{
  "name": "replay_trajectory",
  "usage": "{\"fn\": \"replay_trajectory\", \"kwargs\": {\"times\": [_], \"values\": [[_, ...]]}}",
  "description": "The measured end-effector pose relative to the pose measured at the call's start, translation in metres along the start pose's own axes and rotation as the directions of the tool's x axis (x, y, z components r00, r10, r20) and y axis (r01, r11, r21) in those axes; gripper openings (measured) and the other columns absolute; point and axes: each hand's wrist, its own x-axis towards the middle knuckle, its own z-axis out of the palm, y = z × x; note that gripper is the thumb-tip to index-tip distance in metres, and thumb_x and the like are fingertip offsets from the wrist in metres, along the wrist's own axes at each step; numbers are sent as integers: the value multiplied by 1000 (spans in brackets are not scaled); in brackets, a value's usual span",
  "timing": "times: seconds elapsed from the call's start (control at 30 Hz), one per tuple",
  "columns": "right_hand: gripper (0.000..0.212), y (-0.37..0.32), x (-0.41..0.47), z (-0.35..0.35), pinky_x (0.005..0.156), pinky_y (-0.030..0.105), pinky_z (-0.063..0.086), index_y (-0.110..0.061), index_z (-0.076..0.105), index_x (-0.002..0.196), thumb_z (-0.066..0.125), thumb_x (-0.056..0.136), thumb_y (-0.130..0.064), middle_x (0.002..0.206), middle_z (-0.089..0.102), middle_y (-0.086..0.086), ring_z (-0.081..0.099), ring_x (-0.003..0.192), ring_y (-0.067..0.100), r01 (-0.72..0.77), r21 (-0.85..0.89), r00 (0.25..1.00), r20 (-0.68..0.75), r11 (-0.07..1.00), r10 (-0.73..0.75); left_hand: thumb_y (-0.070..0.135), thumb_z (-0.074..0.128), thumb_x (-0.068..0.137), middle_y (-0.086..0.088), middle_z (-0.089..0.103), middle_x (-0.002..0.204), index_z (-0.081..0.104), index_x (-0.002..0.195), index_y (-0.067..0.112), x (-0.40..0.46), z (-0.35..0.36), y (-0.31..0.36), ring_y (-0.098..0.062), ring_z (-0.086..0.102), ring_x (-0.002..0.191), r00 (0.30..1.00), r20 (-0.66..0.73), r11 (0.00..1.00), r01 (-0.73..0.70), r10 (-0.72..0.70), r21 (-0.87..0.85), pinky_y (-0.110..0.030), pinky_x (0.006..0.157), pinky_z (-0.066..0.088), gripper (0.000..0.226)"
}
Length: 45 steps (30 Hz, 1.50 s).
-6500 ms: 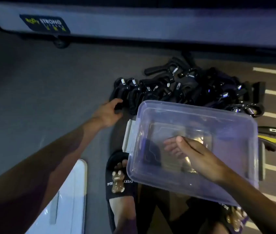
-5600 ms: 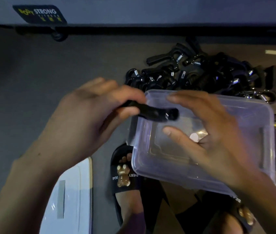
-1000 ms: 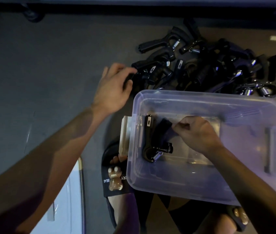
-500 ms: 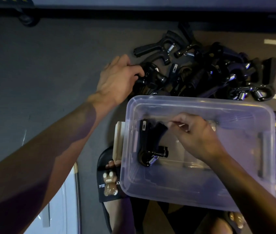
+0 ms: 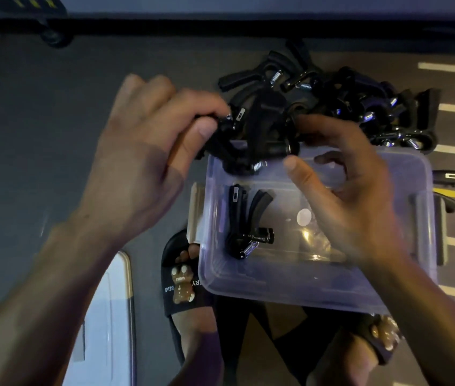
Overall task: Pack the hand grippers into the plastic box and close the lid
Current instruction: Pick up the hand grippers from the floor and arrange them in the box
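Dark grey floor (image 5: 39,151) lies under everything, with white stripes on the far right. On it sits the clear plastic box (image 5: 290,291), open on top, with one hand gripper (image 5: 244,221) lying inside near its left wall. That one lies long-ways, handles pointing away from the person and its spring at the near end. Behind the box is a big pile of black grippers (image 5: 359,107), touching each other in a heap. The left hand (image 5: 148,151) pinches another gripper, the held gripper (image 5: 251,135), by its left end, with thumb and fingers curled on it. This gripper hangs above the far rim of the box, stretched sideways from left to right. The right hand (image 5: 340,190) is just beside its right end, fingers bent and spread; I cannot tell if they touch it. I think the right hand is nearer to the empty part of the box, so it could take the gripper and lay it beside the first one. A white lid (image 5: 103,316) lies on the floor to the left, well apart from the box.
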Motion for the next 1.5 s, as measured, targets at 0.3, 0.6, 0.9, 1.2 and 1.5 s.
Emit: {"fn": "replay_trajectory", "kwargs": {"times": [0.3, 0.6, 0.9, 1.2, 1.5], "values": [[13, 10, -26, -2, 83, 18, 50, -20, 69, 101, 70, 89, -26, 91, 73, -10, 69, 91, 8, -47, 109, 991, 128, 993, 33, 28, 40, 109, 7, 51, 93, 68, 120, 18, -25, 34, 18, -18, 43, 87, 985, 171, 973, 35, 5, -230, -17, 88, 29, 31], [22, 71, -17, 12, 63, 26, 54, -9, 71, 86, 73, 86, -31, 83, 75, 13, 71, 69, 7, -514, 60, 849, 180, 856, 497, 30, 52, 107, 9, 46, 126, 43, 152, 24, -40, 86, -6, -11, 49, 118, 909, 158, 862, 415, -385, -290, -33, 101, 48, 47], [8, 92, -8, 50, 38, 8, 39, -11, 69, 83, 70, 91, -13, 68, 66, 3, 59, 57, 12, -794, 13, 587, 273, 607, 762, 30, 42, 111, 10, 49, 150, 41, 155, 23, -49, 108, -8, 12, 45, 128, 846, 207, 724, 528, -491, -444, -2, 95, 36, 45], [5, 98, -7, 69, 72, 28, 57, -7, 70, 86, 72, 89, -10, 86, 74, 15, 69, 72, 22, -783, -68, 581, 275, 618, 766, 31, 42, 111, 10, 49, 151, 40, 155, 25, -50, 109, -11, 20, 49, 116, 843, 220, 708, 533, -490, -463, -1, 91, 37, 45], [17, 95, -1, 62, 70, 24, 53, -16, 75, 79, 71, 90, -28, 80, 79, 6, 70, 71, 13, -642, -304, 634, 305, 704, 710, 31, 35, 112, 15, 58, 141, 48, 147, 33, -47, 106, -20, 9, 53, 125, 824, 243, 638, 553, -511, -536, -12, 102, 41, 38]]}}
